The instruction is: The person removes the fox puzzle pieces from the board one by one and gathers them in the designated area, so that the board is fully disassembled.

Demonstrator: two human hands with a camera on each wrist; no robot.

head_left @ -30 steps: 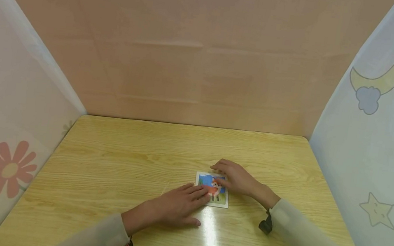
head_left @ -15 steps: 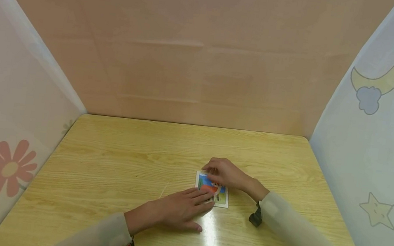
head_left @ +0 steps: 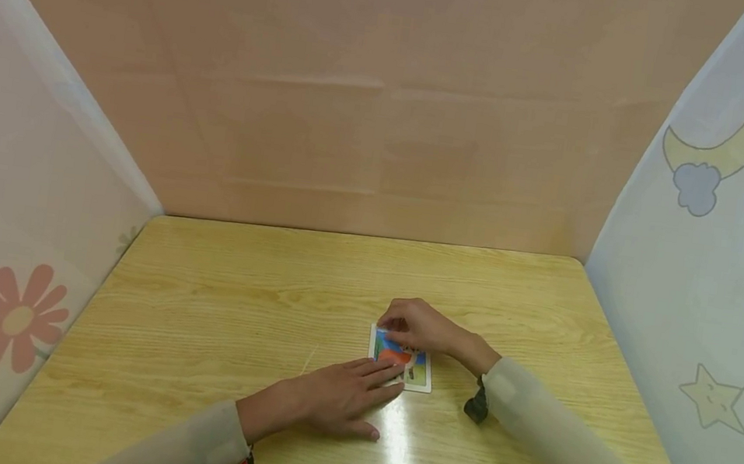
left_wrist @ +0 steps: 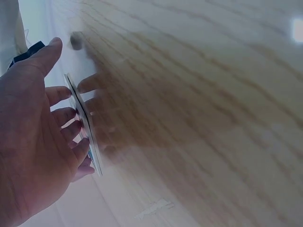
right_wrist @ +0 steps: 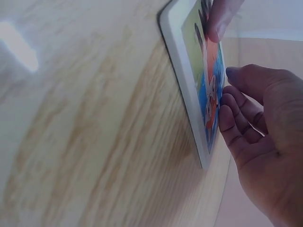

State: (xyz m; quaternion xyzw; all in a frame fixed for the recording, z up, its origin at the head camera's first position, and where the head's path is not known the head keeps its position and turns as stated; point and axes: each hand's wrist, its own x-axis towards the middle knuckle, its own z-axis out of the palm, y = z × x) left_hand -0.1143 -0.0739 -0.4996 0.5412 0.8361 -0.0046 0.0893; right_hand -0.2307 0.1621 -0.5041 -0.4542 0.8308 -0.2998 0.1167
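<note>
A white-bordered picture card (head_left: 419, 378) with a fox picture lies flat on the table. Across its lower left part, the left hand (head_left: 339, 399) rests its straight fingers, the thumb on the bare wood. In the left wrist view the fingertips of the left hand (left_wrist: 38, 127) meet the card (left_wrist: 86, 124). Over the card's top edge is the right hand (head_left: 426, 327), with loosely bent fingers. The right wrist view shows the right hand (right_wrist: 265, 118), thumb and fingertips close against the card (right_wrist: 187, 90), a small gap between them; whether they grip it is unclear.
The wooden table (head_left: 232, 276) stands between a plain peach back wall (head_left: 383, 147) and pale side sheets, the left with a red flower (head_left: 17, 321), the right with a moon (head_left: 743, 148) and a star. Dark devices are strapped at both wrists.
The right hand has moved left over the card's top, its fingers bending more. The left fingers have slid slightly right and down over the card, which stays in place.
</note>
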